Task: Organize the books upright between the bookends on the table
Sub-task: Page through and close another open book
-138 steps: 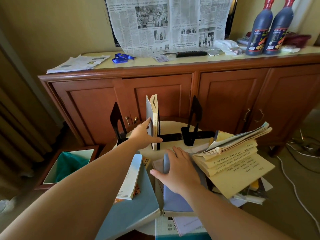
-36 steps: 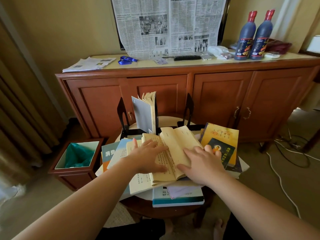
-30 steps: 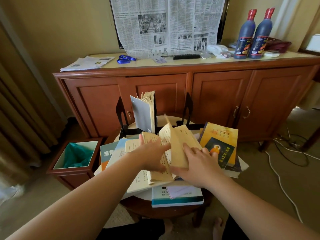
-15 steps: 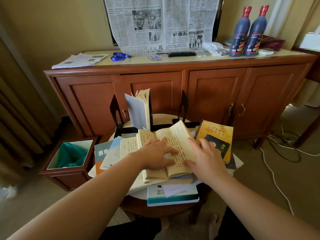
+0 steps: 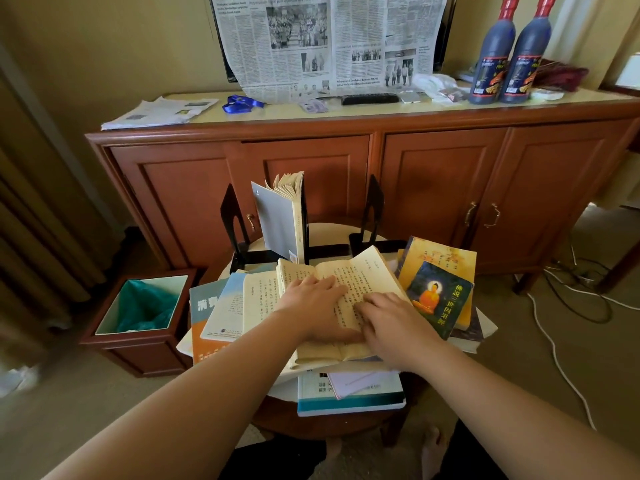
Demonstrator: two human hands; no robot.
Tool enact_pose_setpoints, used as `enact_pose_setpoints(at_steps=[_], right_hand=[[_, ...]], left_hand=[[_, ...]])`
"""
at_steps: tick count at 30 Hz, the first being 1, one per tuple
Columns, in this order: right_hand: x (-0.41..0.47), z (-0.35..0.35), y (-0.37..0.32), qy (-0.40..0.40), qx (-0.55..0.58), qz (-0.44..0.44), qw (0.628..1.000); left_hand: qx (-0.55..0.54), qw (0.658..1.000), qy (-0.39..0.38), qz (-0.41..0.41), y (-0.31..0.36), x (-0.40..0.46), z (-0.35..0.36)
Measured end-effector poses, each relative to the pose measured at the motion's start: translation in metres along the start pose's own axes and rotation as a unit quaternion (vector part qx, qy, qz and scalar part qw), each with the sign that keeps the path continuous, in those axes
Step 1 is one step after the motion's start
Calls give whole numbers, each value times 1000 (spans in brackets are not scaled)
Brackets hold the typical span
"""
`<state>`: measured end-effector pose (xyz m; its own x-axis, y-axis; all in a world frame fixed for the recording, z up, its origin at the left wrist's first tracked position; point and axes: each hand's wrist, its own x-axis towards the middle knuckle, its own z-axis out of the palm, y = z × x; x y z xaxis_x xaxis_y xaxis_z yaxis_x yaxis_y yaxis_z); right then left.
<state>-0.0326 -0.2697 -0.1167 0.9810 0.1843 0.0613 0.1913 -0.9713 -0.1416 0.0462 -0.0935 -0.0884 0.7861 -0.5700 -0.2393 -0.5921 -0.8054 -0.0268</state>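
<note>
An open yellowed book [image 5: 367, 275] lies on top of a pile of books on the small round table [image 5: 332, 233]. My left hand [image 5: 311, 306] presses flat on its pages, and my right hand [image 5: 391, 323] rests flat on the right page beside it. Behind the pile, one grey-covered book [image 5: 280, 220] stands upright against a black bookend [image 5: 304, 216]. A second black bookend [image 5: 232, 220] stands at the left and a third bookend [image 5: 374, 209] at the right. A dark book with an orange figure [image 5: 440, 299] lies on a yellow book [image 5: 446, 254] at the right.
A wooden sideboard [image 5: 363, 161] stands just behind the table, with newspaper [image 5: 329, 43] and two dark bottles [image 5: 509, 53] on top. A wooden bin with a teal liner [image 5: 145, 306] sits on the floor at the left. Cables [image 5: 561, 306] run across the floor at the right.
The open book's pages were lifted and turned a second ago; now they lie flat again. Both hands have moved closer together on the pages.
</note>
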Motion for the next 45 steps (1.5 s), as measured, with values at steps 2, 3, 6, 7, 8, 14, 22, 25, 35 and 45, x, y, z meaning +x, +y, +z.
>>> enact_pose_setpoints(at_steps=[2, 3, 6, 7, 8, 14, 22, 25, 35, 45], right_hand=[[11, 1, 4, -20, 5, -6, 1000], [18, 2, 6, -28, 5, -10, 1000], [40, 5, 11, -51, 12, -9, 999], [49, 7, 12, -59, 19, -1, 998], [58, 8, 12, -63, 27, 8, 998], [97, 13, 7, -98, 15, 46, 994], [47, 13, 4, -118, -78, 14, 990], [11, 13, 2, -101, -96, -7, 990], [-16, 0, -5, -114, -49, -7, 992], [72, 2, 6, -133, -24, 23, 991]], left_hand=[[-9, 1000, -25, 5, -4, -1, 1], [-11, 999, -31, 6, -6, -1, 2], [-7, 999, -32, 5, -6, 2, 3], [-3, 1000, -29, 7, -5, 2, 4], [-2, 1000, -28, 10, -5, 2, 4], [-35, 999, -27, 9, -6, 3, 7], [-31, 999, -29, -6, -8, 3, 10], [-33, 999, -26, -7, -7, 3, 10], [-18, 1000, -25, -1, -7, 2, 9], [-24, 999, -38, 6, -11, 2, 17]])
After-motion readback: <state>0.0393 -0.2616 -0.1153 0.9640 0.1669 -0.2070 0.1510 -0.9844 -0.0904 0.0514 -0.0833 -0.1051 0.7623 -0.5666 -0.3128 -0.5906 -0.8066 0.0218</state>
